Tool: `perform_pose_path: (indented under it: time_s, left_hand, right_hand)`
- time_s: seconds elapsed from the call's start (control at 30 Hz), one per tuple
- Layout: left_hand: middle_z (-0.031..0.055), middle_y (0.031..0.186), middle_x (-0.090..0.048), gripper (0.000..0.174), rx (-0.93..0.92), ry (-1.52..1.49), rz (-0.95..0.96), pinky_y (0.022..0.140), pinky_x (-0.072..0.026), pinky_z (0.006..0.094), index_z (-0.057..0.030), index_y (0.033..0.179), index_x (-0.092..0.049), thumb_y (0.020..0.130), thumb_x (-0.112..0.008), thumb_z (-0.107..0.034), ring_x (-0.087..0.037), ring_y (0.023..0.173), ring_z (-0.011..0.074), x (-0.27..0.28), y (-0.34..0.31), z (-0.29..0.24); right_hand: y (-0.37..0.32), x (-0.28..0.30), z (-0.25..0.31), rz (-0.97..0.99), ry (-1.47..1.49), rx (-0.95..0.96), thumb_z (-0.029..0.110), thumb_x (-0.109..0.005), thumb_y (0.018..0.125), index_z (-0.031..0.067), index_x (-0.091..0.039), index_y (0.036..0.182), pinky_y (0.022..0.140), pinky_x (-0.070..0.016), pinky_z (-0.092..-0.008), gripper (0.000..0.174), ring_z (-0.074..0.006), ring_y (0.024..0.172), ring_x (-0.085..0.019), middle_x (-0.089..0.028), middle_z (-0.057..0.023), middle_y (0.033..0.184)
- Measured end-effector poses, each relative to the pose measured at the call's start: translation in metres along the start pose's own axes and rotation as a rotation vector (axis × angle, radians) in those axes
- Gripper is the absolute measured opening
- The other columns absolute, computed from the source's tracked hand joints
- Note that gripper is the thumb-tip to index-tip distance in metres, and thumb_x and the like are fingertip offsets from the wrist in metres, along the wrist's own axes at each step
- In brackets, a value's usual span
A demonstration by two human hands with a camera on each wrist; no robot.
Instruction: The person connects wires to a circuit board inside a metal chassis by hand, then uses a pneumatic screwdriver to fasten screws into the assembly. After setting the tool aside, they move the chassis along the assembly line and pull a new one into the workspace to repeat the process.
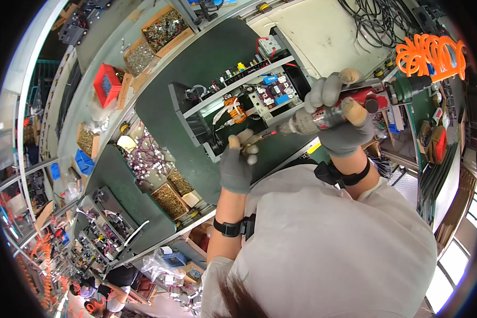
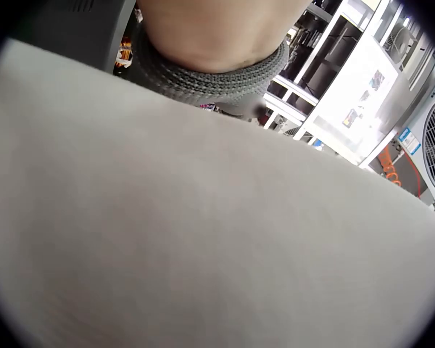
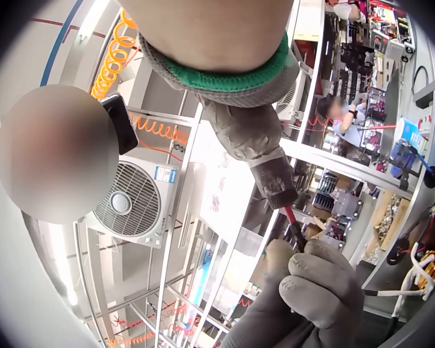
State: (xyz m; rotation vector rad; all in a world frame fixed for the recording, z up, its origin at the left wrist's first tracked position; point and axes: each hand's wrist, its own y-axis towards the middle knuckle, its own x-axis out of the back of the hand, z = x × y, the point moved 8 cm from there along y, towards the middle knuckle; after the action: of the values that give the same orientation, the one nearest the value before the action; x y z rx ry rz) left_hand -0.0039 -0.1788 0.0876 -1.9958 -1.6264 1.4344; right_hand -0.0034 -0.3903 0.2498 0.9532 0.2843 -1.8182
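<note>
My gloved right hand (image 1: 344, 135) grips a red power screwdriver (image 1: 365, 99) whose front is wrapped in worn tape. It points left, towards my left hand. The gloved fingers of my left hand (image 1: 236, 167) pinch the red-sleeved driver bit (image 3: 291, 217) near its tip; whether a screw is there I cannot tell. Just beyond both hands lies an open grey metal chassis (image 1: 192, 127), tilted across the table. Inside are a circuit board (image 1: 274, 94) with blue parts and an orange-wound coil (image 1: 235, 109). Mostly sleeve and forearm fill the left wrist view.
The chassis lies on a dark green table mat (image 1: 164, 119). To the left are wire harnesses (image 1: 146, 156), a box of small screws (image 1: 169, 201) and a red bin (image 1: 107, 85). An orange coiled hose (image 1: 429, 55) and black cables (image 1: 373, 21) are at the upper right.
</note>
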Motion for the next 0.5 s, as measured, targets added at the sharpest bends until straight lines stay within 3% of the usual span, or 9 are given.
perform_pose_path:
  time_s: [0.03,0.07,0.1,0.17,0.3,0.37,0.43,0.5]
  left_hand:
    - [0.0044,0.083,-0.057,0.042,-0.12,0.154,-0.073,0.052,-0.0394,0.0204,0.0036,0.111,-0.056,0.091,-0.053,-0.034,-0.053,0.065,0.0103,0.019,0.002,-0.011]
    - [0.0032,0.08,-0.057,0.034,-0.15,0.381,-0.16,0.051,-0.0401,0.0228,0.0007,0.106,-0.061,0.091,-0.053,-0.029,-0.052,0.064,0.0096,0.036,0.003,-0.019]
    - [0.0032,0.08,-0.057,0.034,-0.146,0.387,-0.161,0.051,-0.0401,0.0228,0.0007,0.106,-0.061,0.091,-0.053,-0.029,-0.052,0.064,0.0096,0.036,0.006,-0.021]
    - [0.0045,0.076,-0.056,0.026,-0.666,1.127,-0.36,0.054,-0.0423,0.0267,-0.0049,0.105,-0.064,0.089,-0.055,-0.023,-0.052,0.062,0.0132,0.015,-0.004,-0.064]
    - [0.0086,0.077,-0.056,0.02,-0.749,1.467,-0.23,0.06,-0.0452,0.032,-0.0097,0.1,-0.066,0.083,-0.056,-0.015,-0.055,0.064,0.021,-0.013,0.025,-0.065]
    - [0.0106,0.079,-0.056,0.022,-0.944,1.532,-0.289,0.065,-0.0468,0.0364,-0.0116,0.098,-0.065,0.078,-0.057,-0.012,-0.056,0.07,0.028,-0.025,0.04,-0.063]
    - [0.0121,0.082,-0.058,0.019,-0.97,1.599,-0.265,0.068,-0.0471,0.038,-0.0098,0.095,-0.063,0.077,-0.057,-0.013,-0.058,0.078,0.0307,-0.046,0.052,-0.06]
    - [0.011,0.084,-0.058,0.013,-0.648,2.052,0.01,0.07,-0.0482,0.0385,-0.009,0.088,-0.06,0.077,-0.057,-0.013,-0.059,0.081,0.0297,-0.066,0.078,-0.035]
  right_hand:
    - [0.002,0.002,0.002,-0.005,0.004,0.0,0.014,-0.054,0.076,0.0081,-0.05,0.11,0.061,-0.0374,-0.034,0.035,-0.0197,0.068,-0.04,-0.042,-0.0057,0.073]
    - [0.005,0.006,0.005,-0.016,-0.01,0.017,0.014,-0.054,0.077,0.0078,-0.05,0.11,0.062,-0.0372,-0.0338,0.034,-0.0194,0.069,-0.04,-0.042,-0.0055,0.073]
    - [0.007,0.011,0.007,-0.027,-0.027,0.035,0.014,-0.054,0.078,0.0075,-0.051,0.11,0.063,-0.037,-0.0336,0.034,-0.0192,0.07,-0.039,-0.041,-0.0053,0.074]
    - [0.011,0.02,0.007,-0.028,-0.022,0.046,0.014,-0.054,0.079,0.0068,-0.05,0.111,0.064,-0.037,-0.0336,0.033,-0.0191,0.069,-0.039,-0.04,-0.0049,0.073]
    - [0.018,0.035,0.01,-0.071,-0.073,0.094,0.014,-0.052,0.079,0.0051,-0.05,0.112,0.065,-0.0374,-0.0341,0.034,-0.0198,0.069,-0.039,-0.04,-0.0055,0.074]
    - [0.02,0.041,0.013,-0.092,-0.138,0.12,0.013,-0.051,0.079,0.004,-0.049,0.113,0.066,-0.0388,-0.0356,0.034,-0.021,0.071,-0.041,-0.042,-0.0068,0.075]
    - [0.021,0.047,0.013,-0.084,-0.135,0.132,0.012,-0.05,0.079,0.0038,-0.048,0.113,0.068,-0.0403,-0.0372,0.035,-0.0227,0.073,-0.044,-0.044,-0.0081,0.077]
    - [0.023,0.058,0.009,-0.139,-0.133,0.114,0.01,-0.051,0.077,0.002,-0.047,0.108,0.069,-0.0443,-0.0383,0.032,-0.0249,0.074,-0.052,-0.053,-0.0111,0.079]
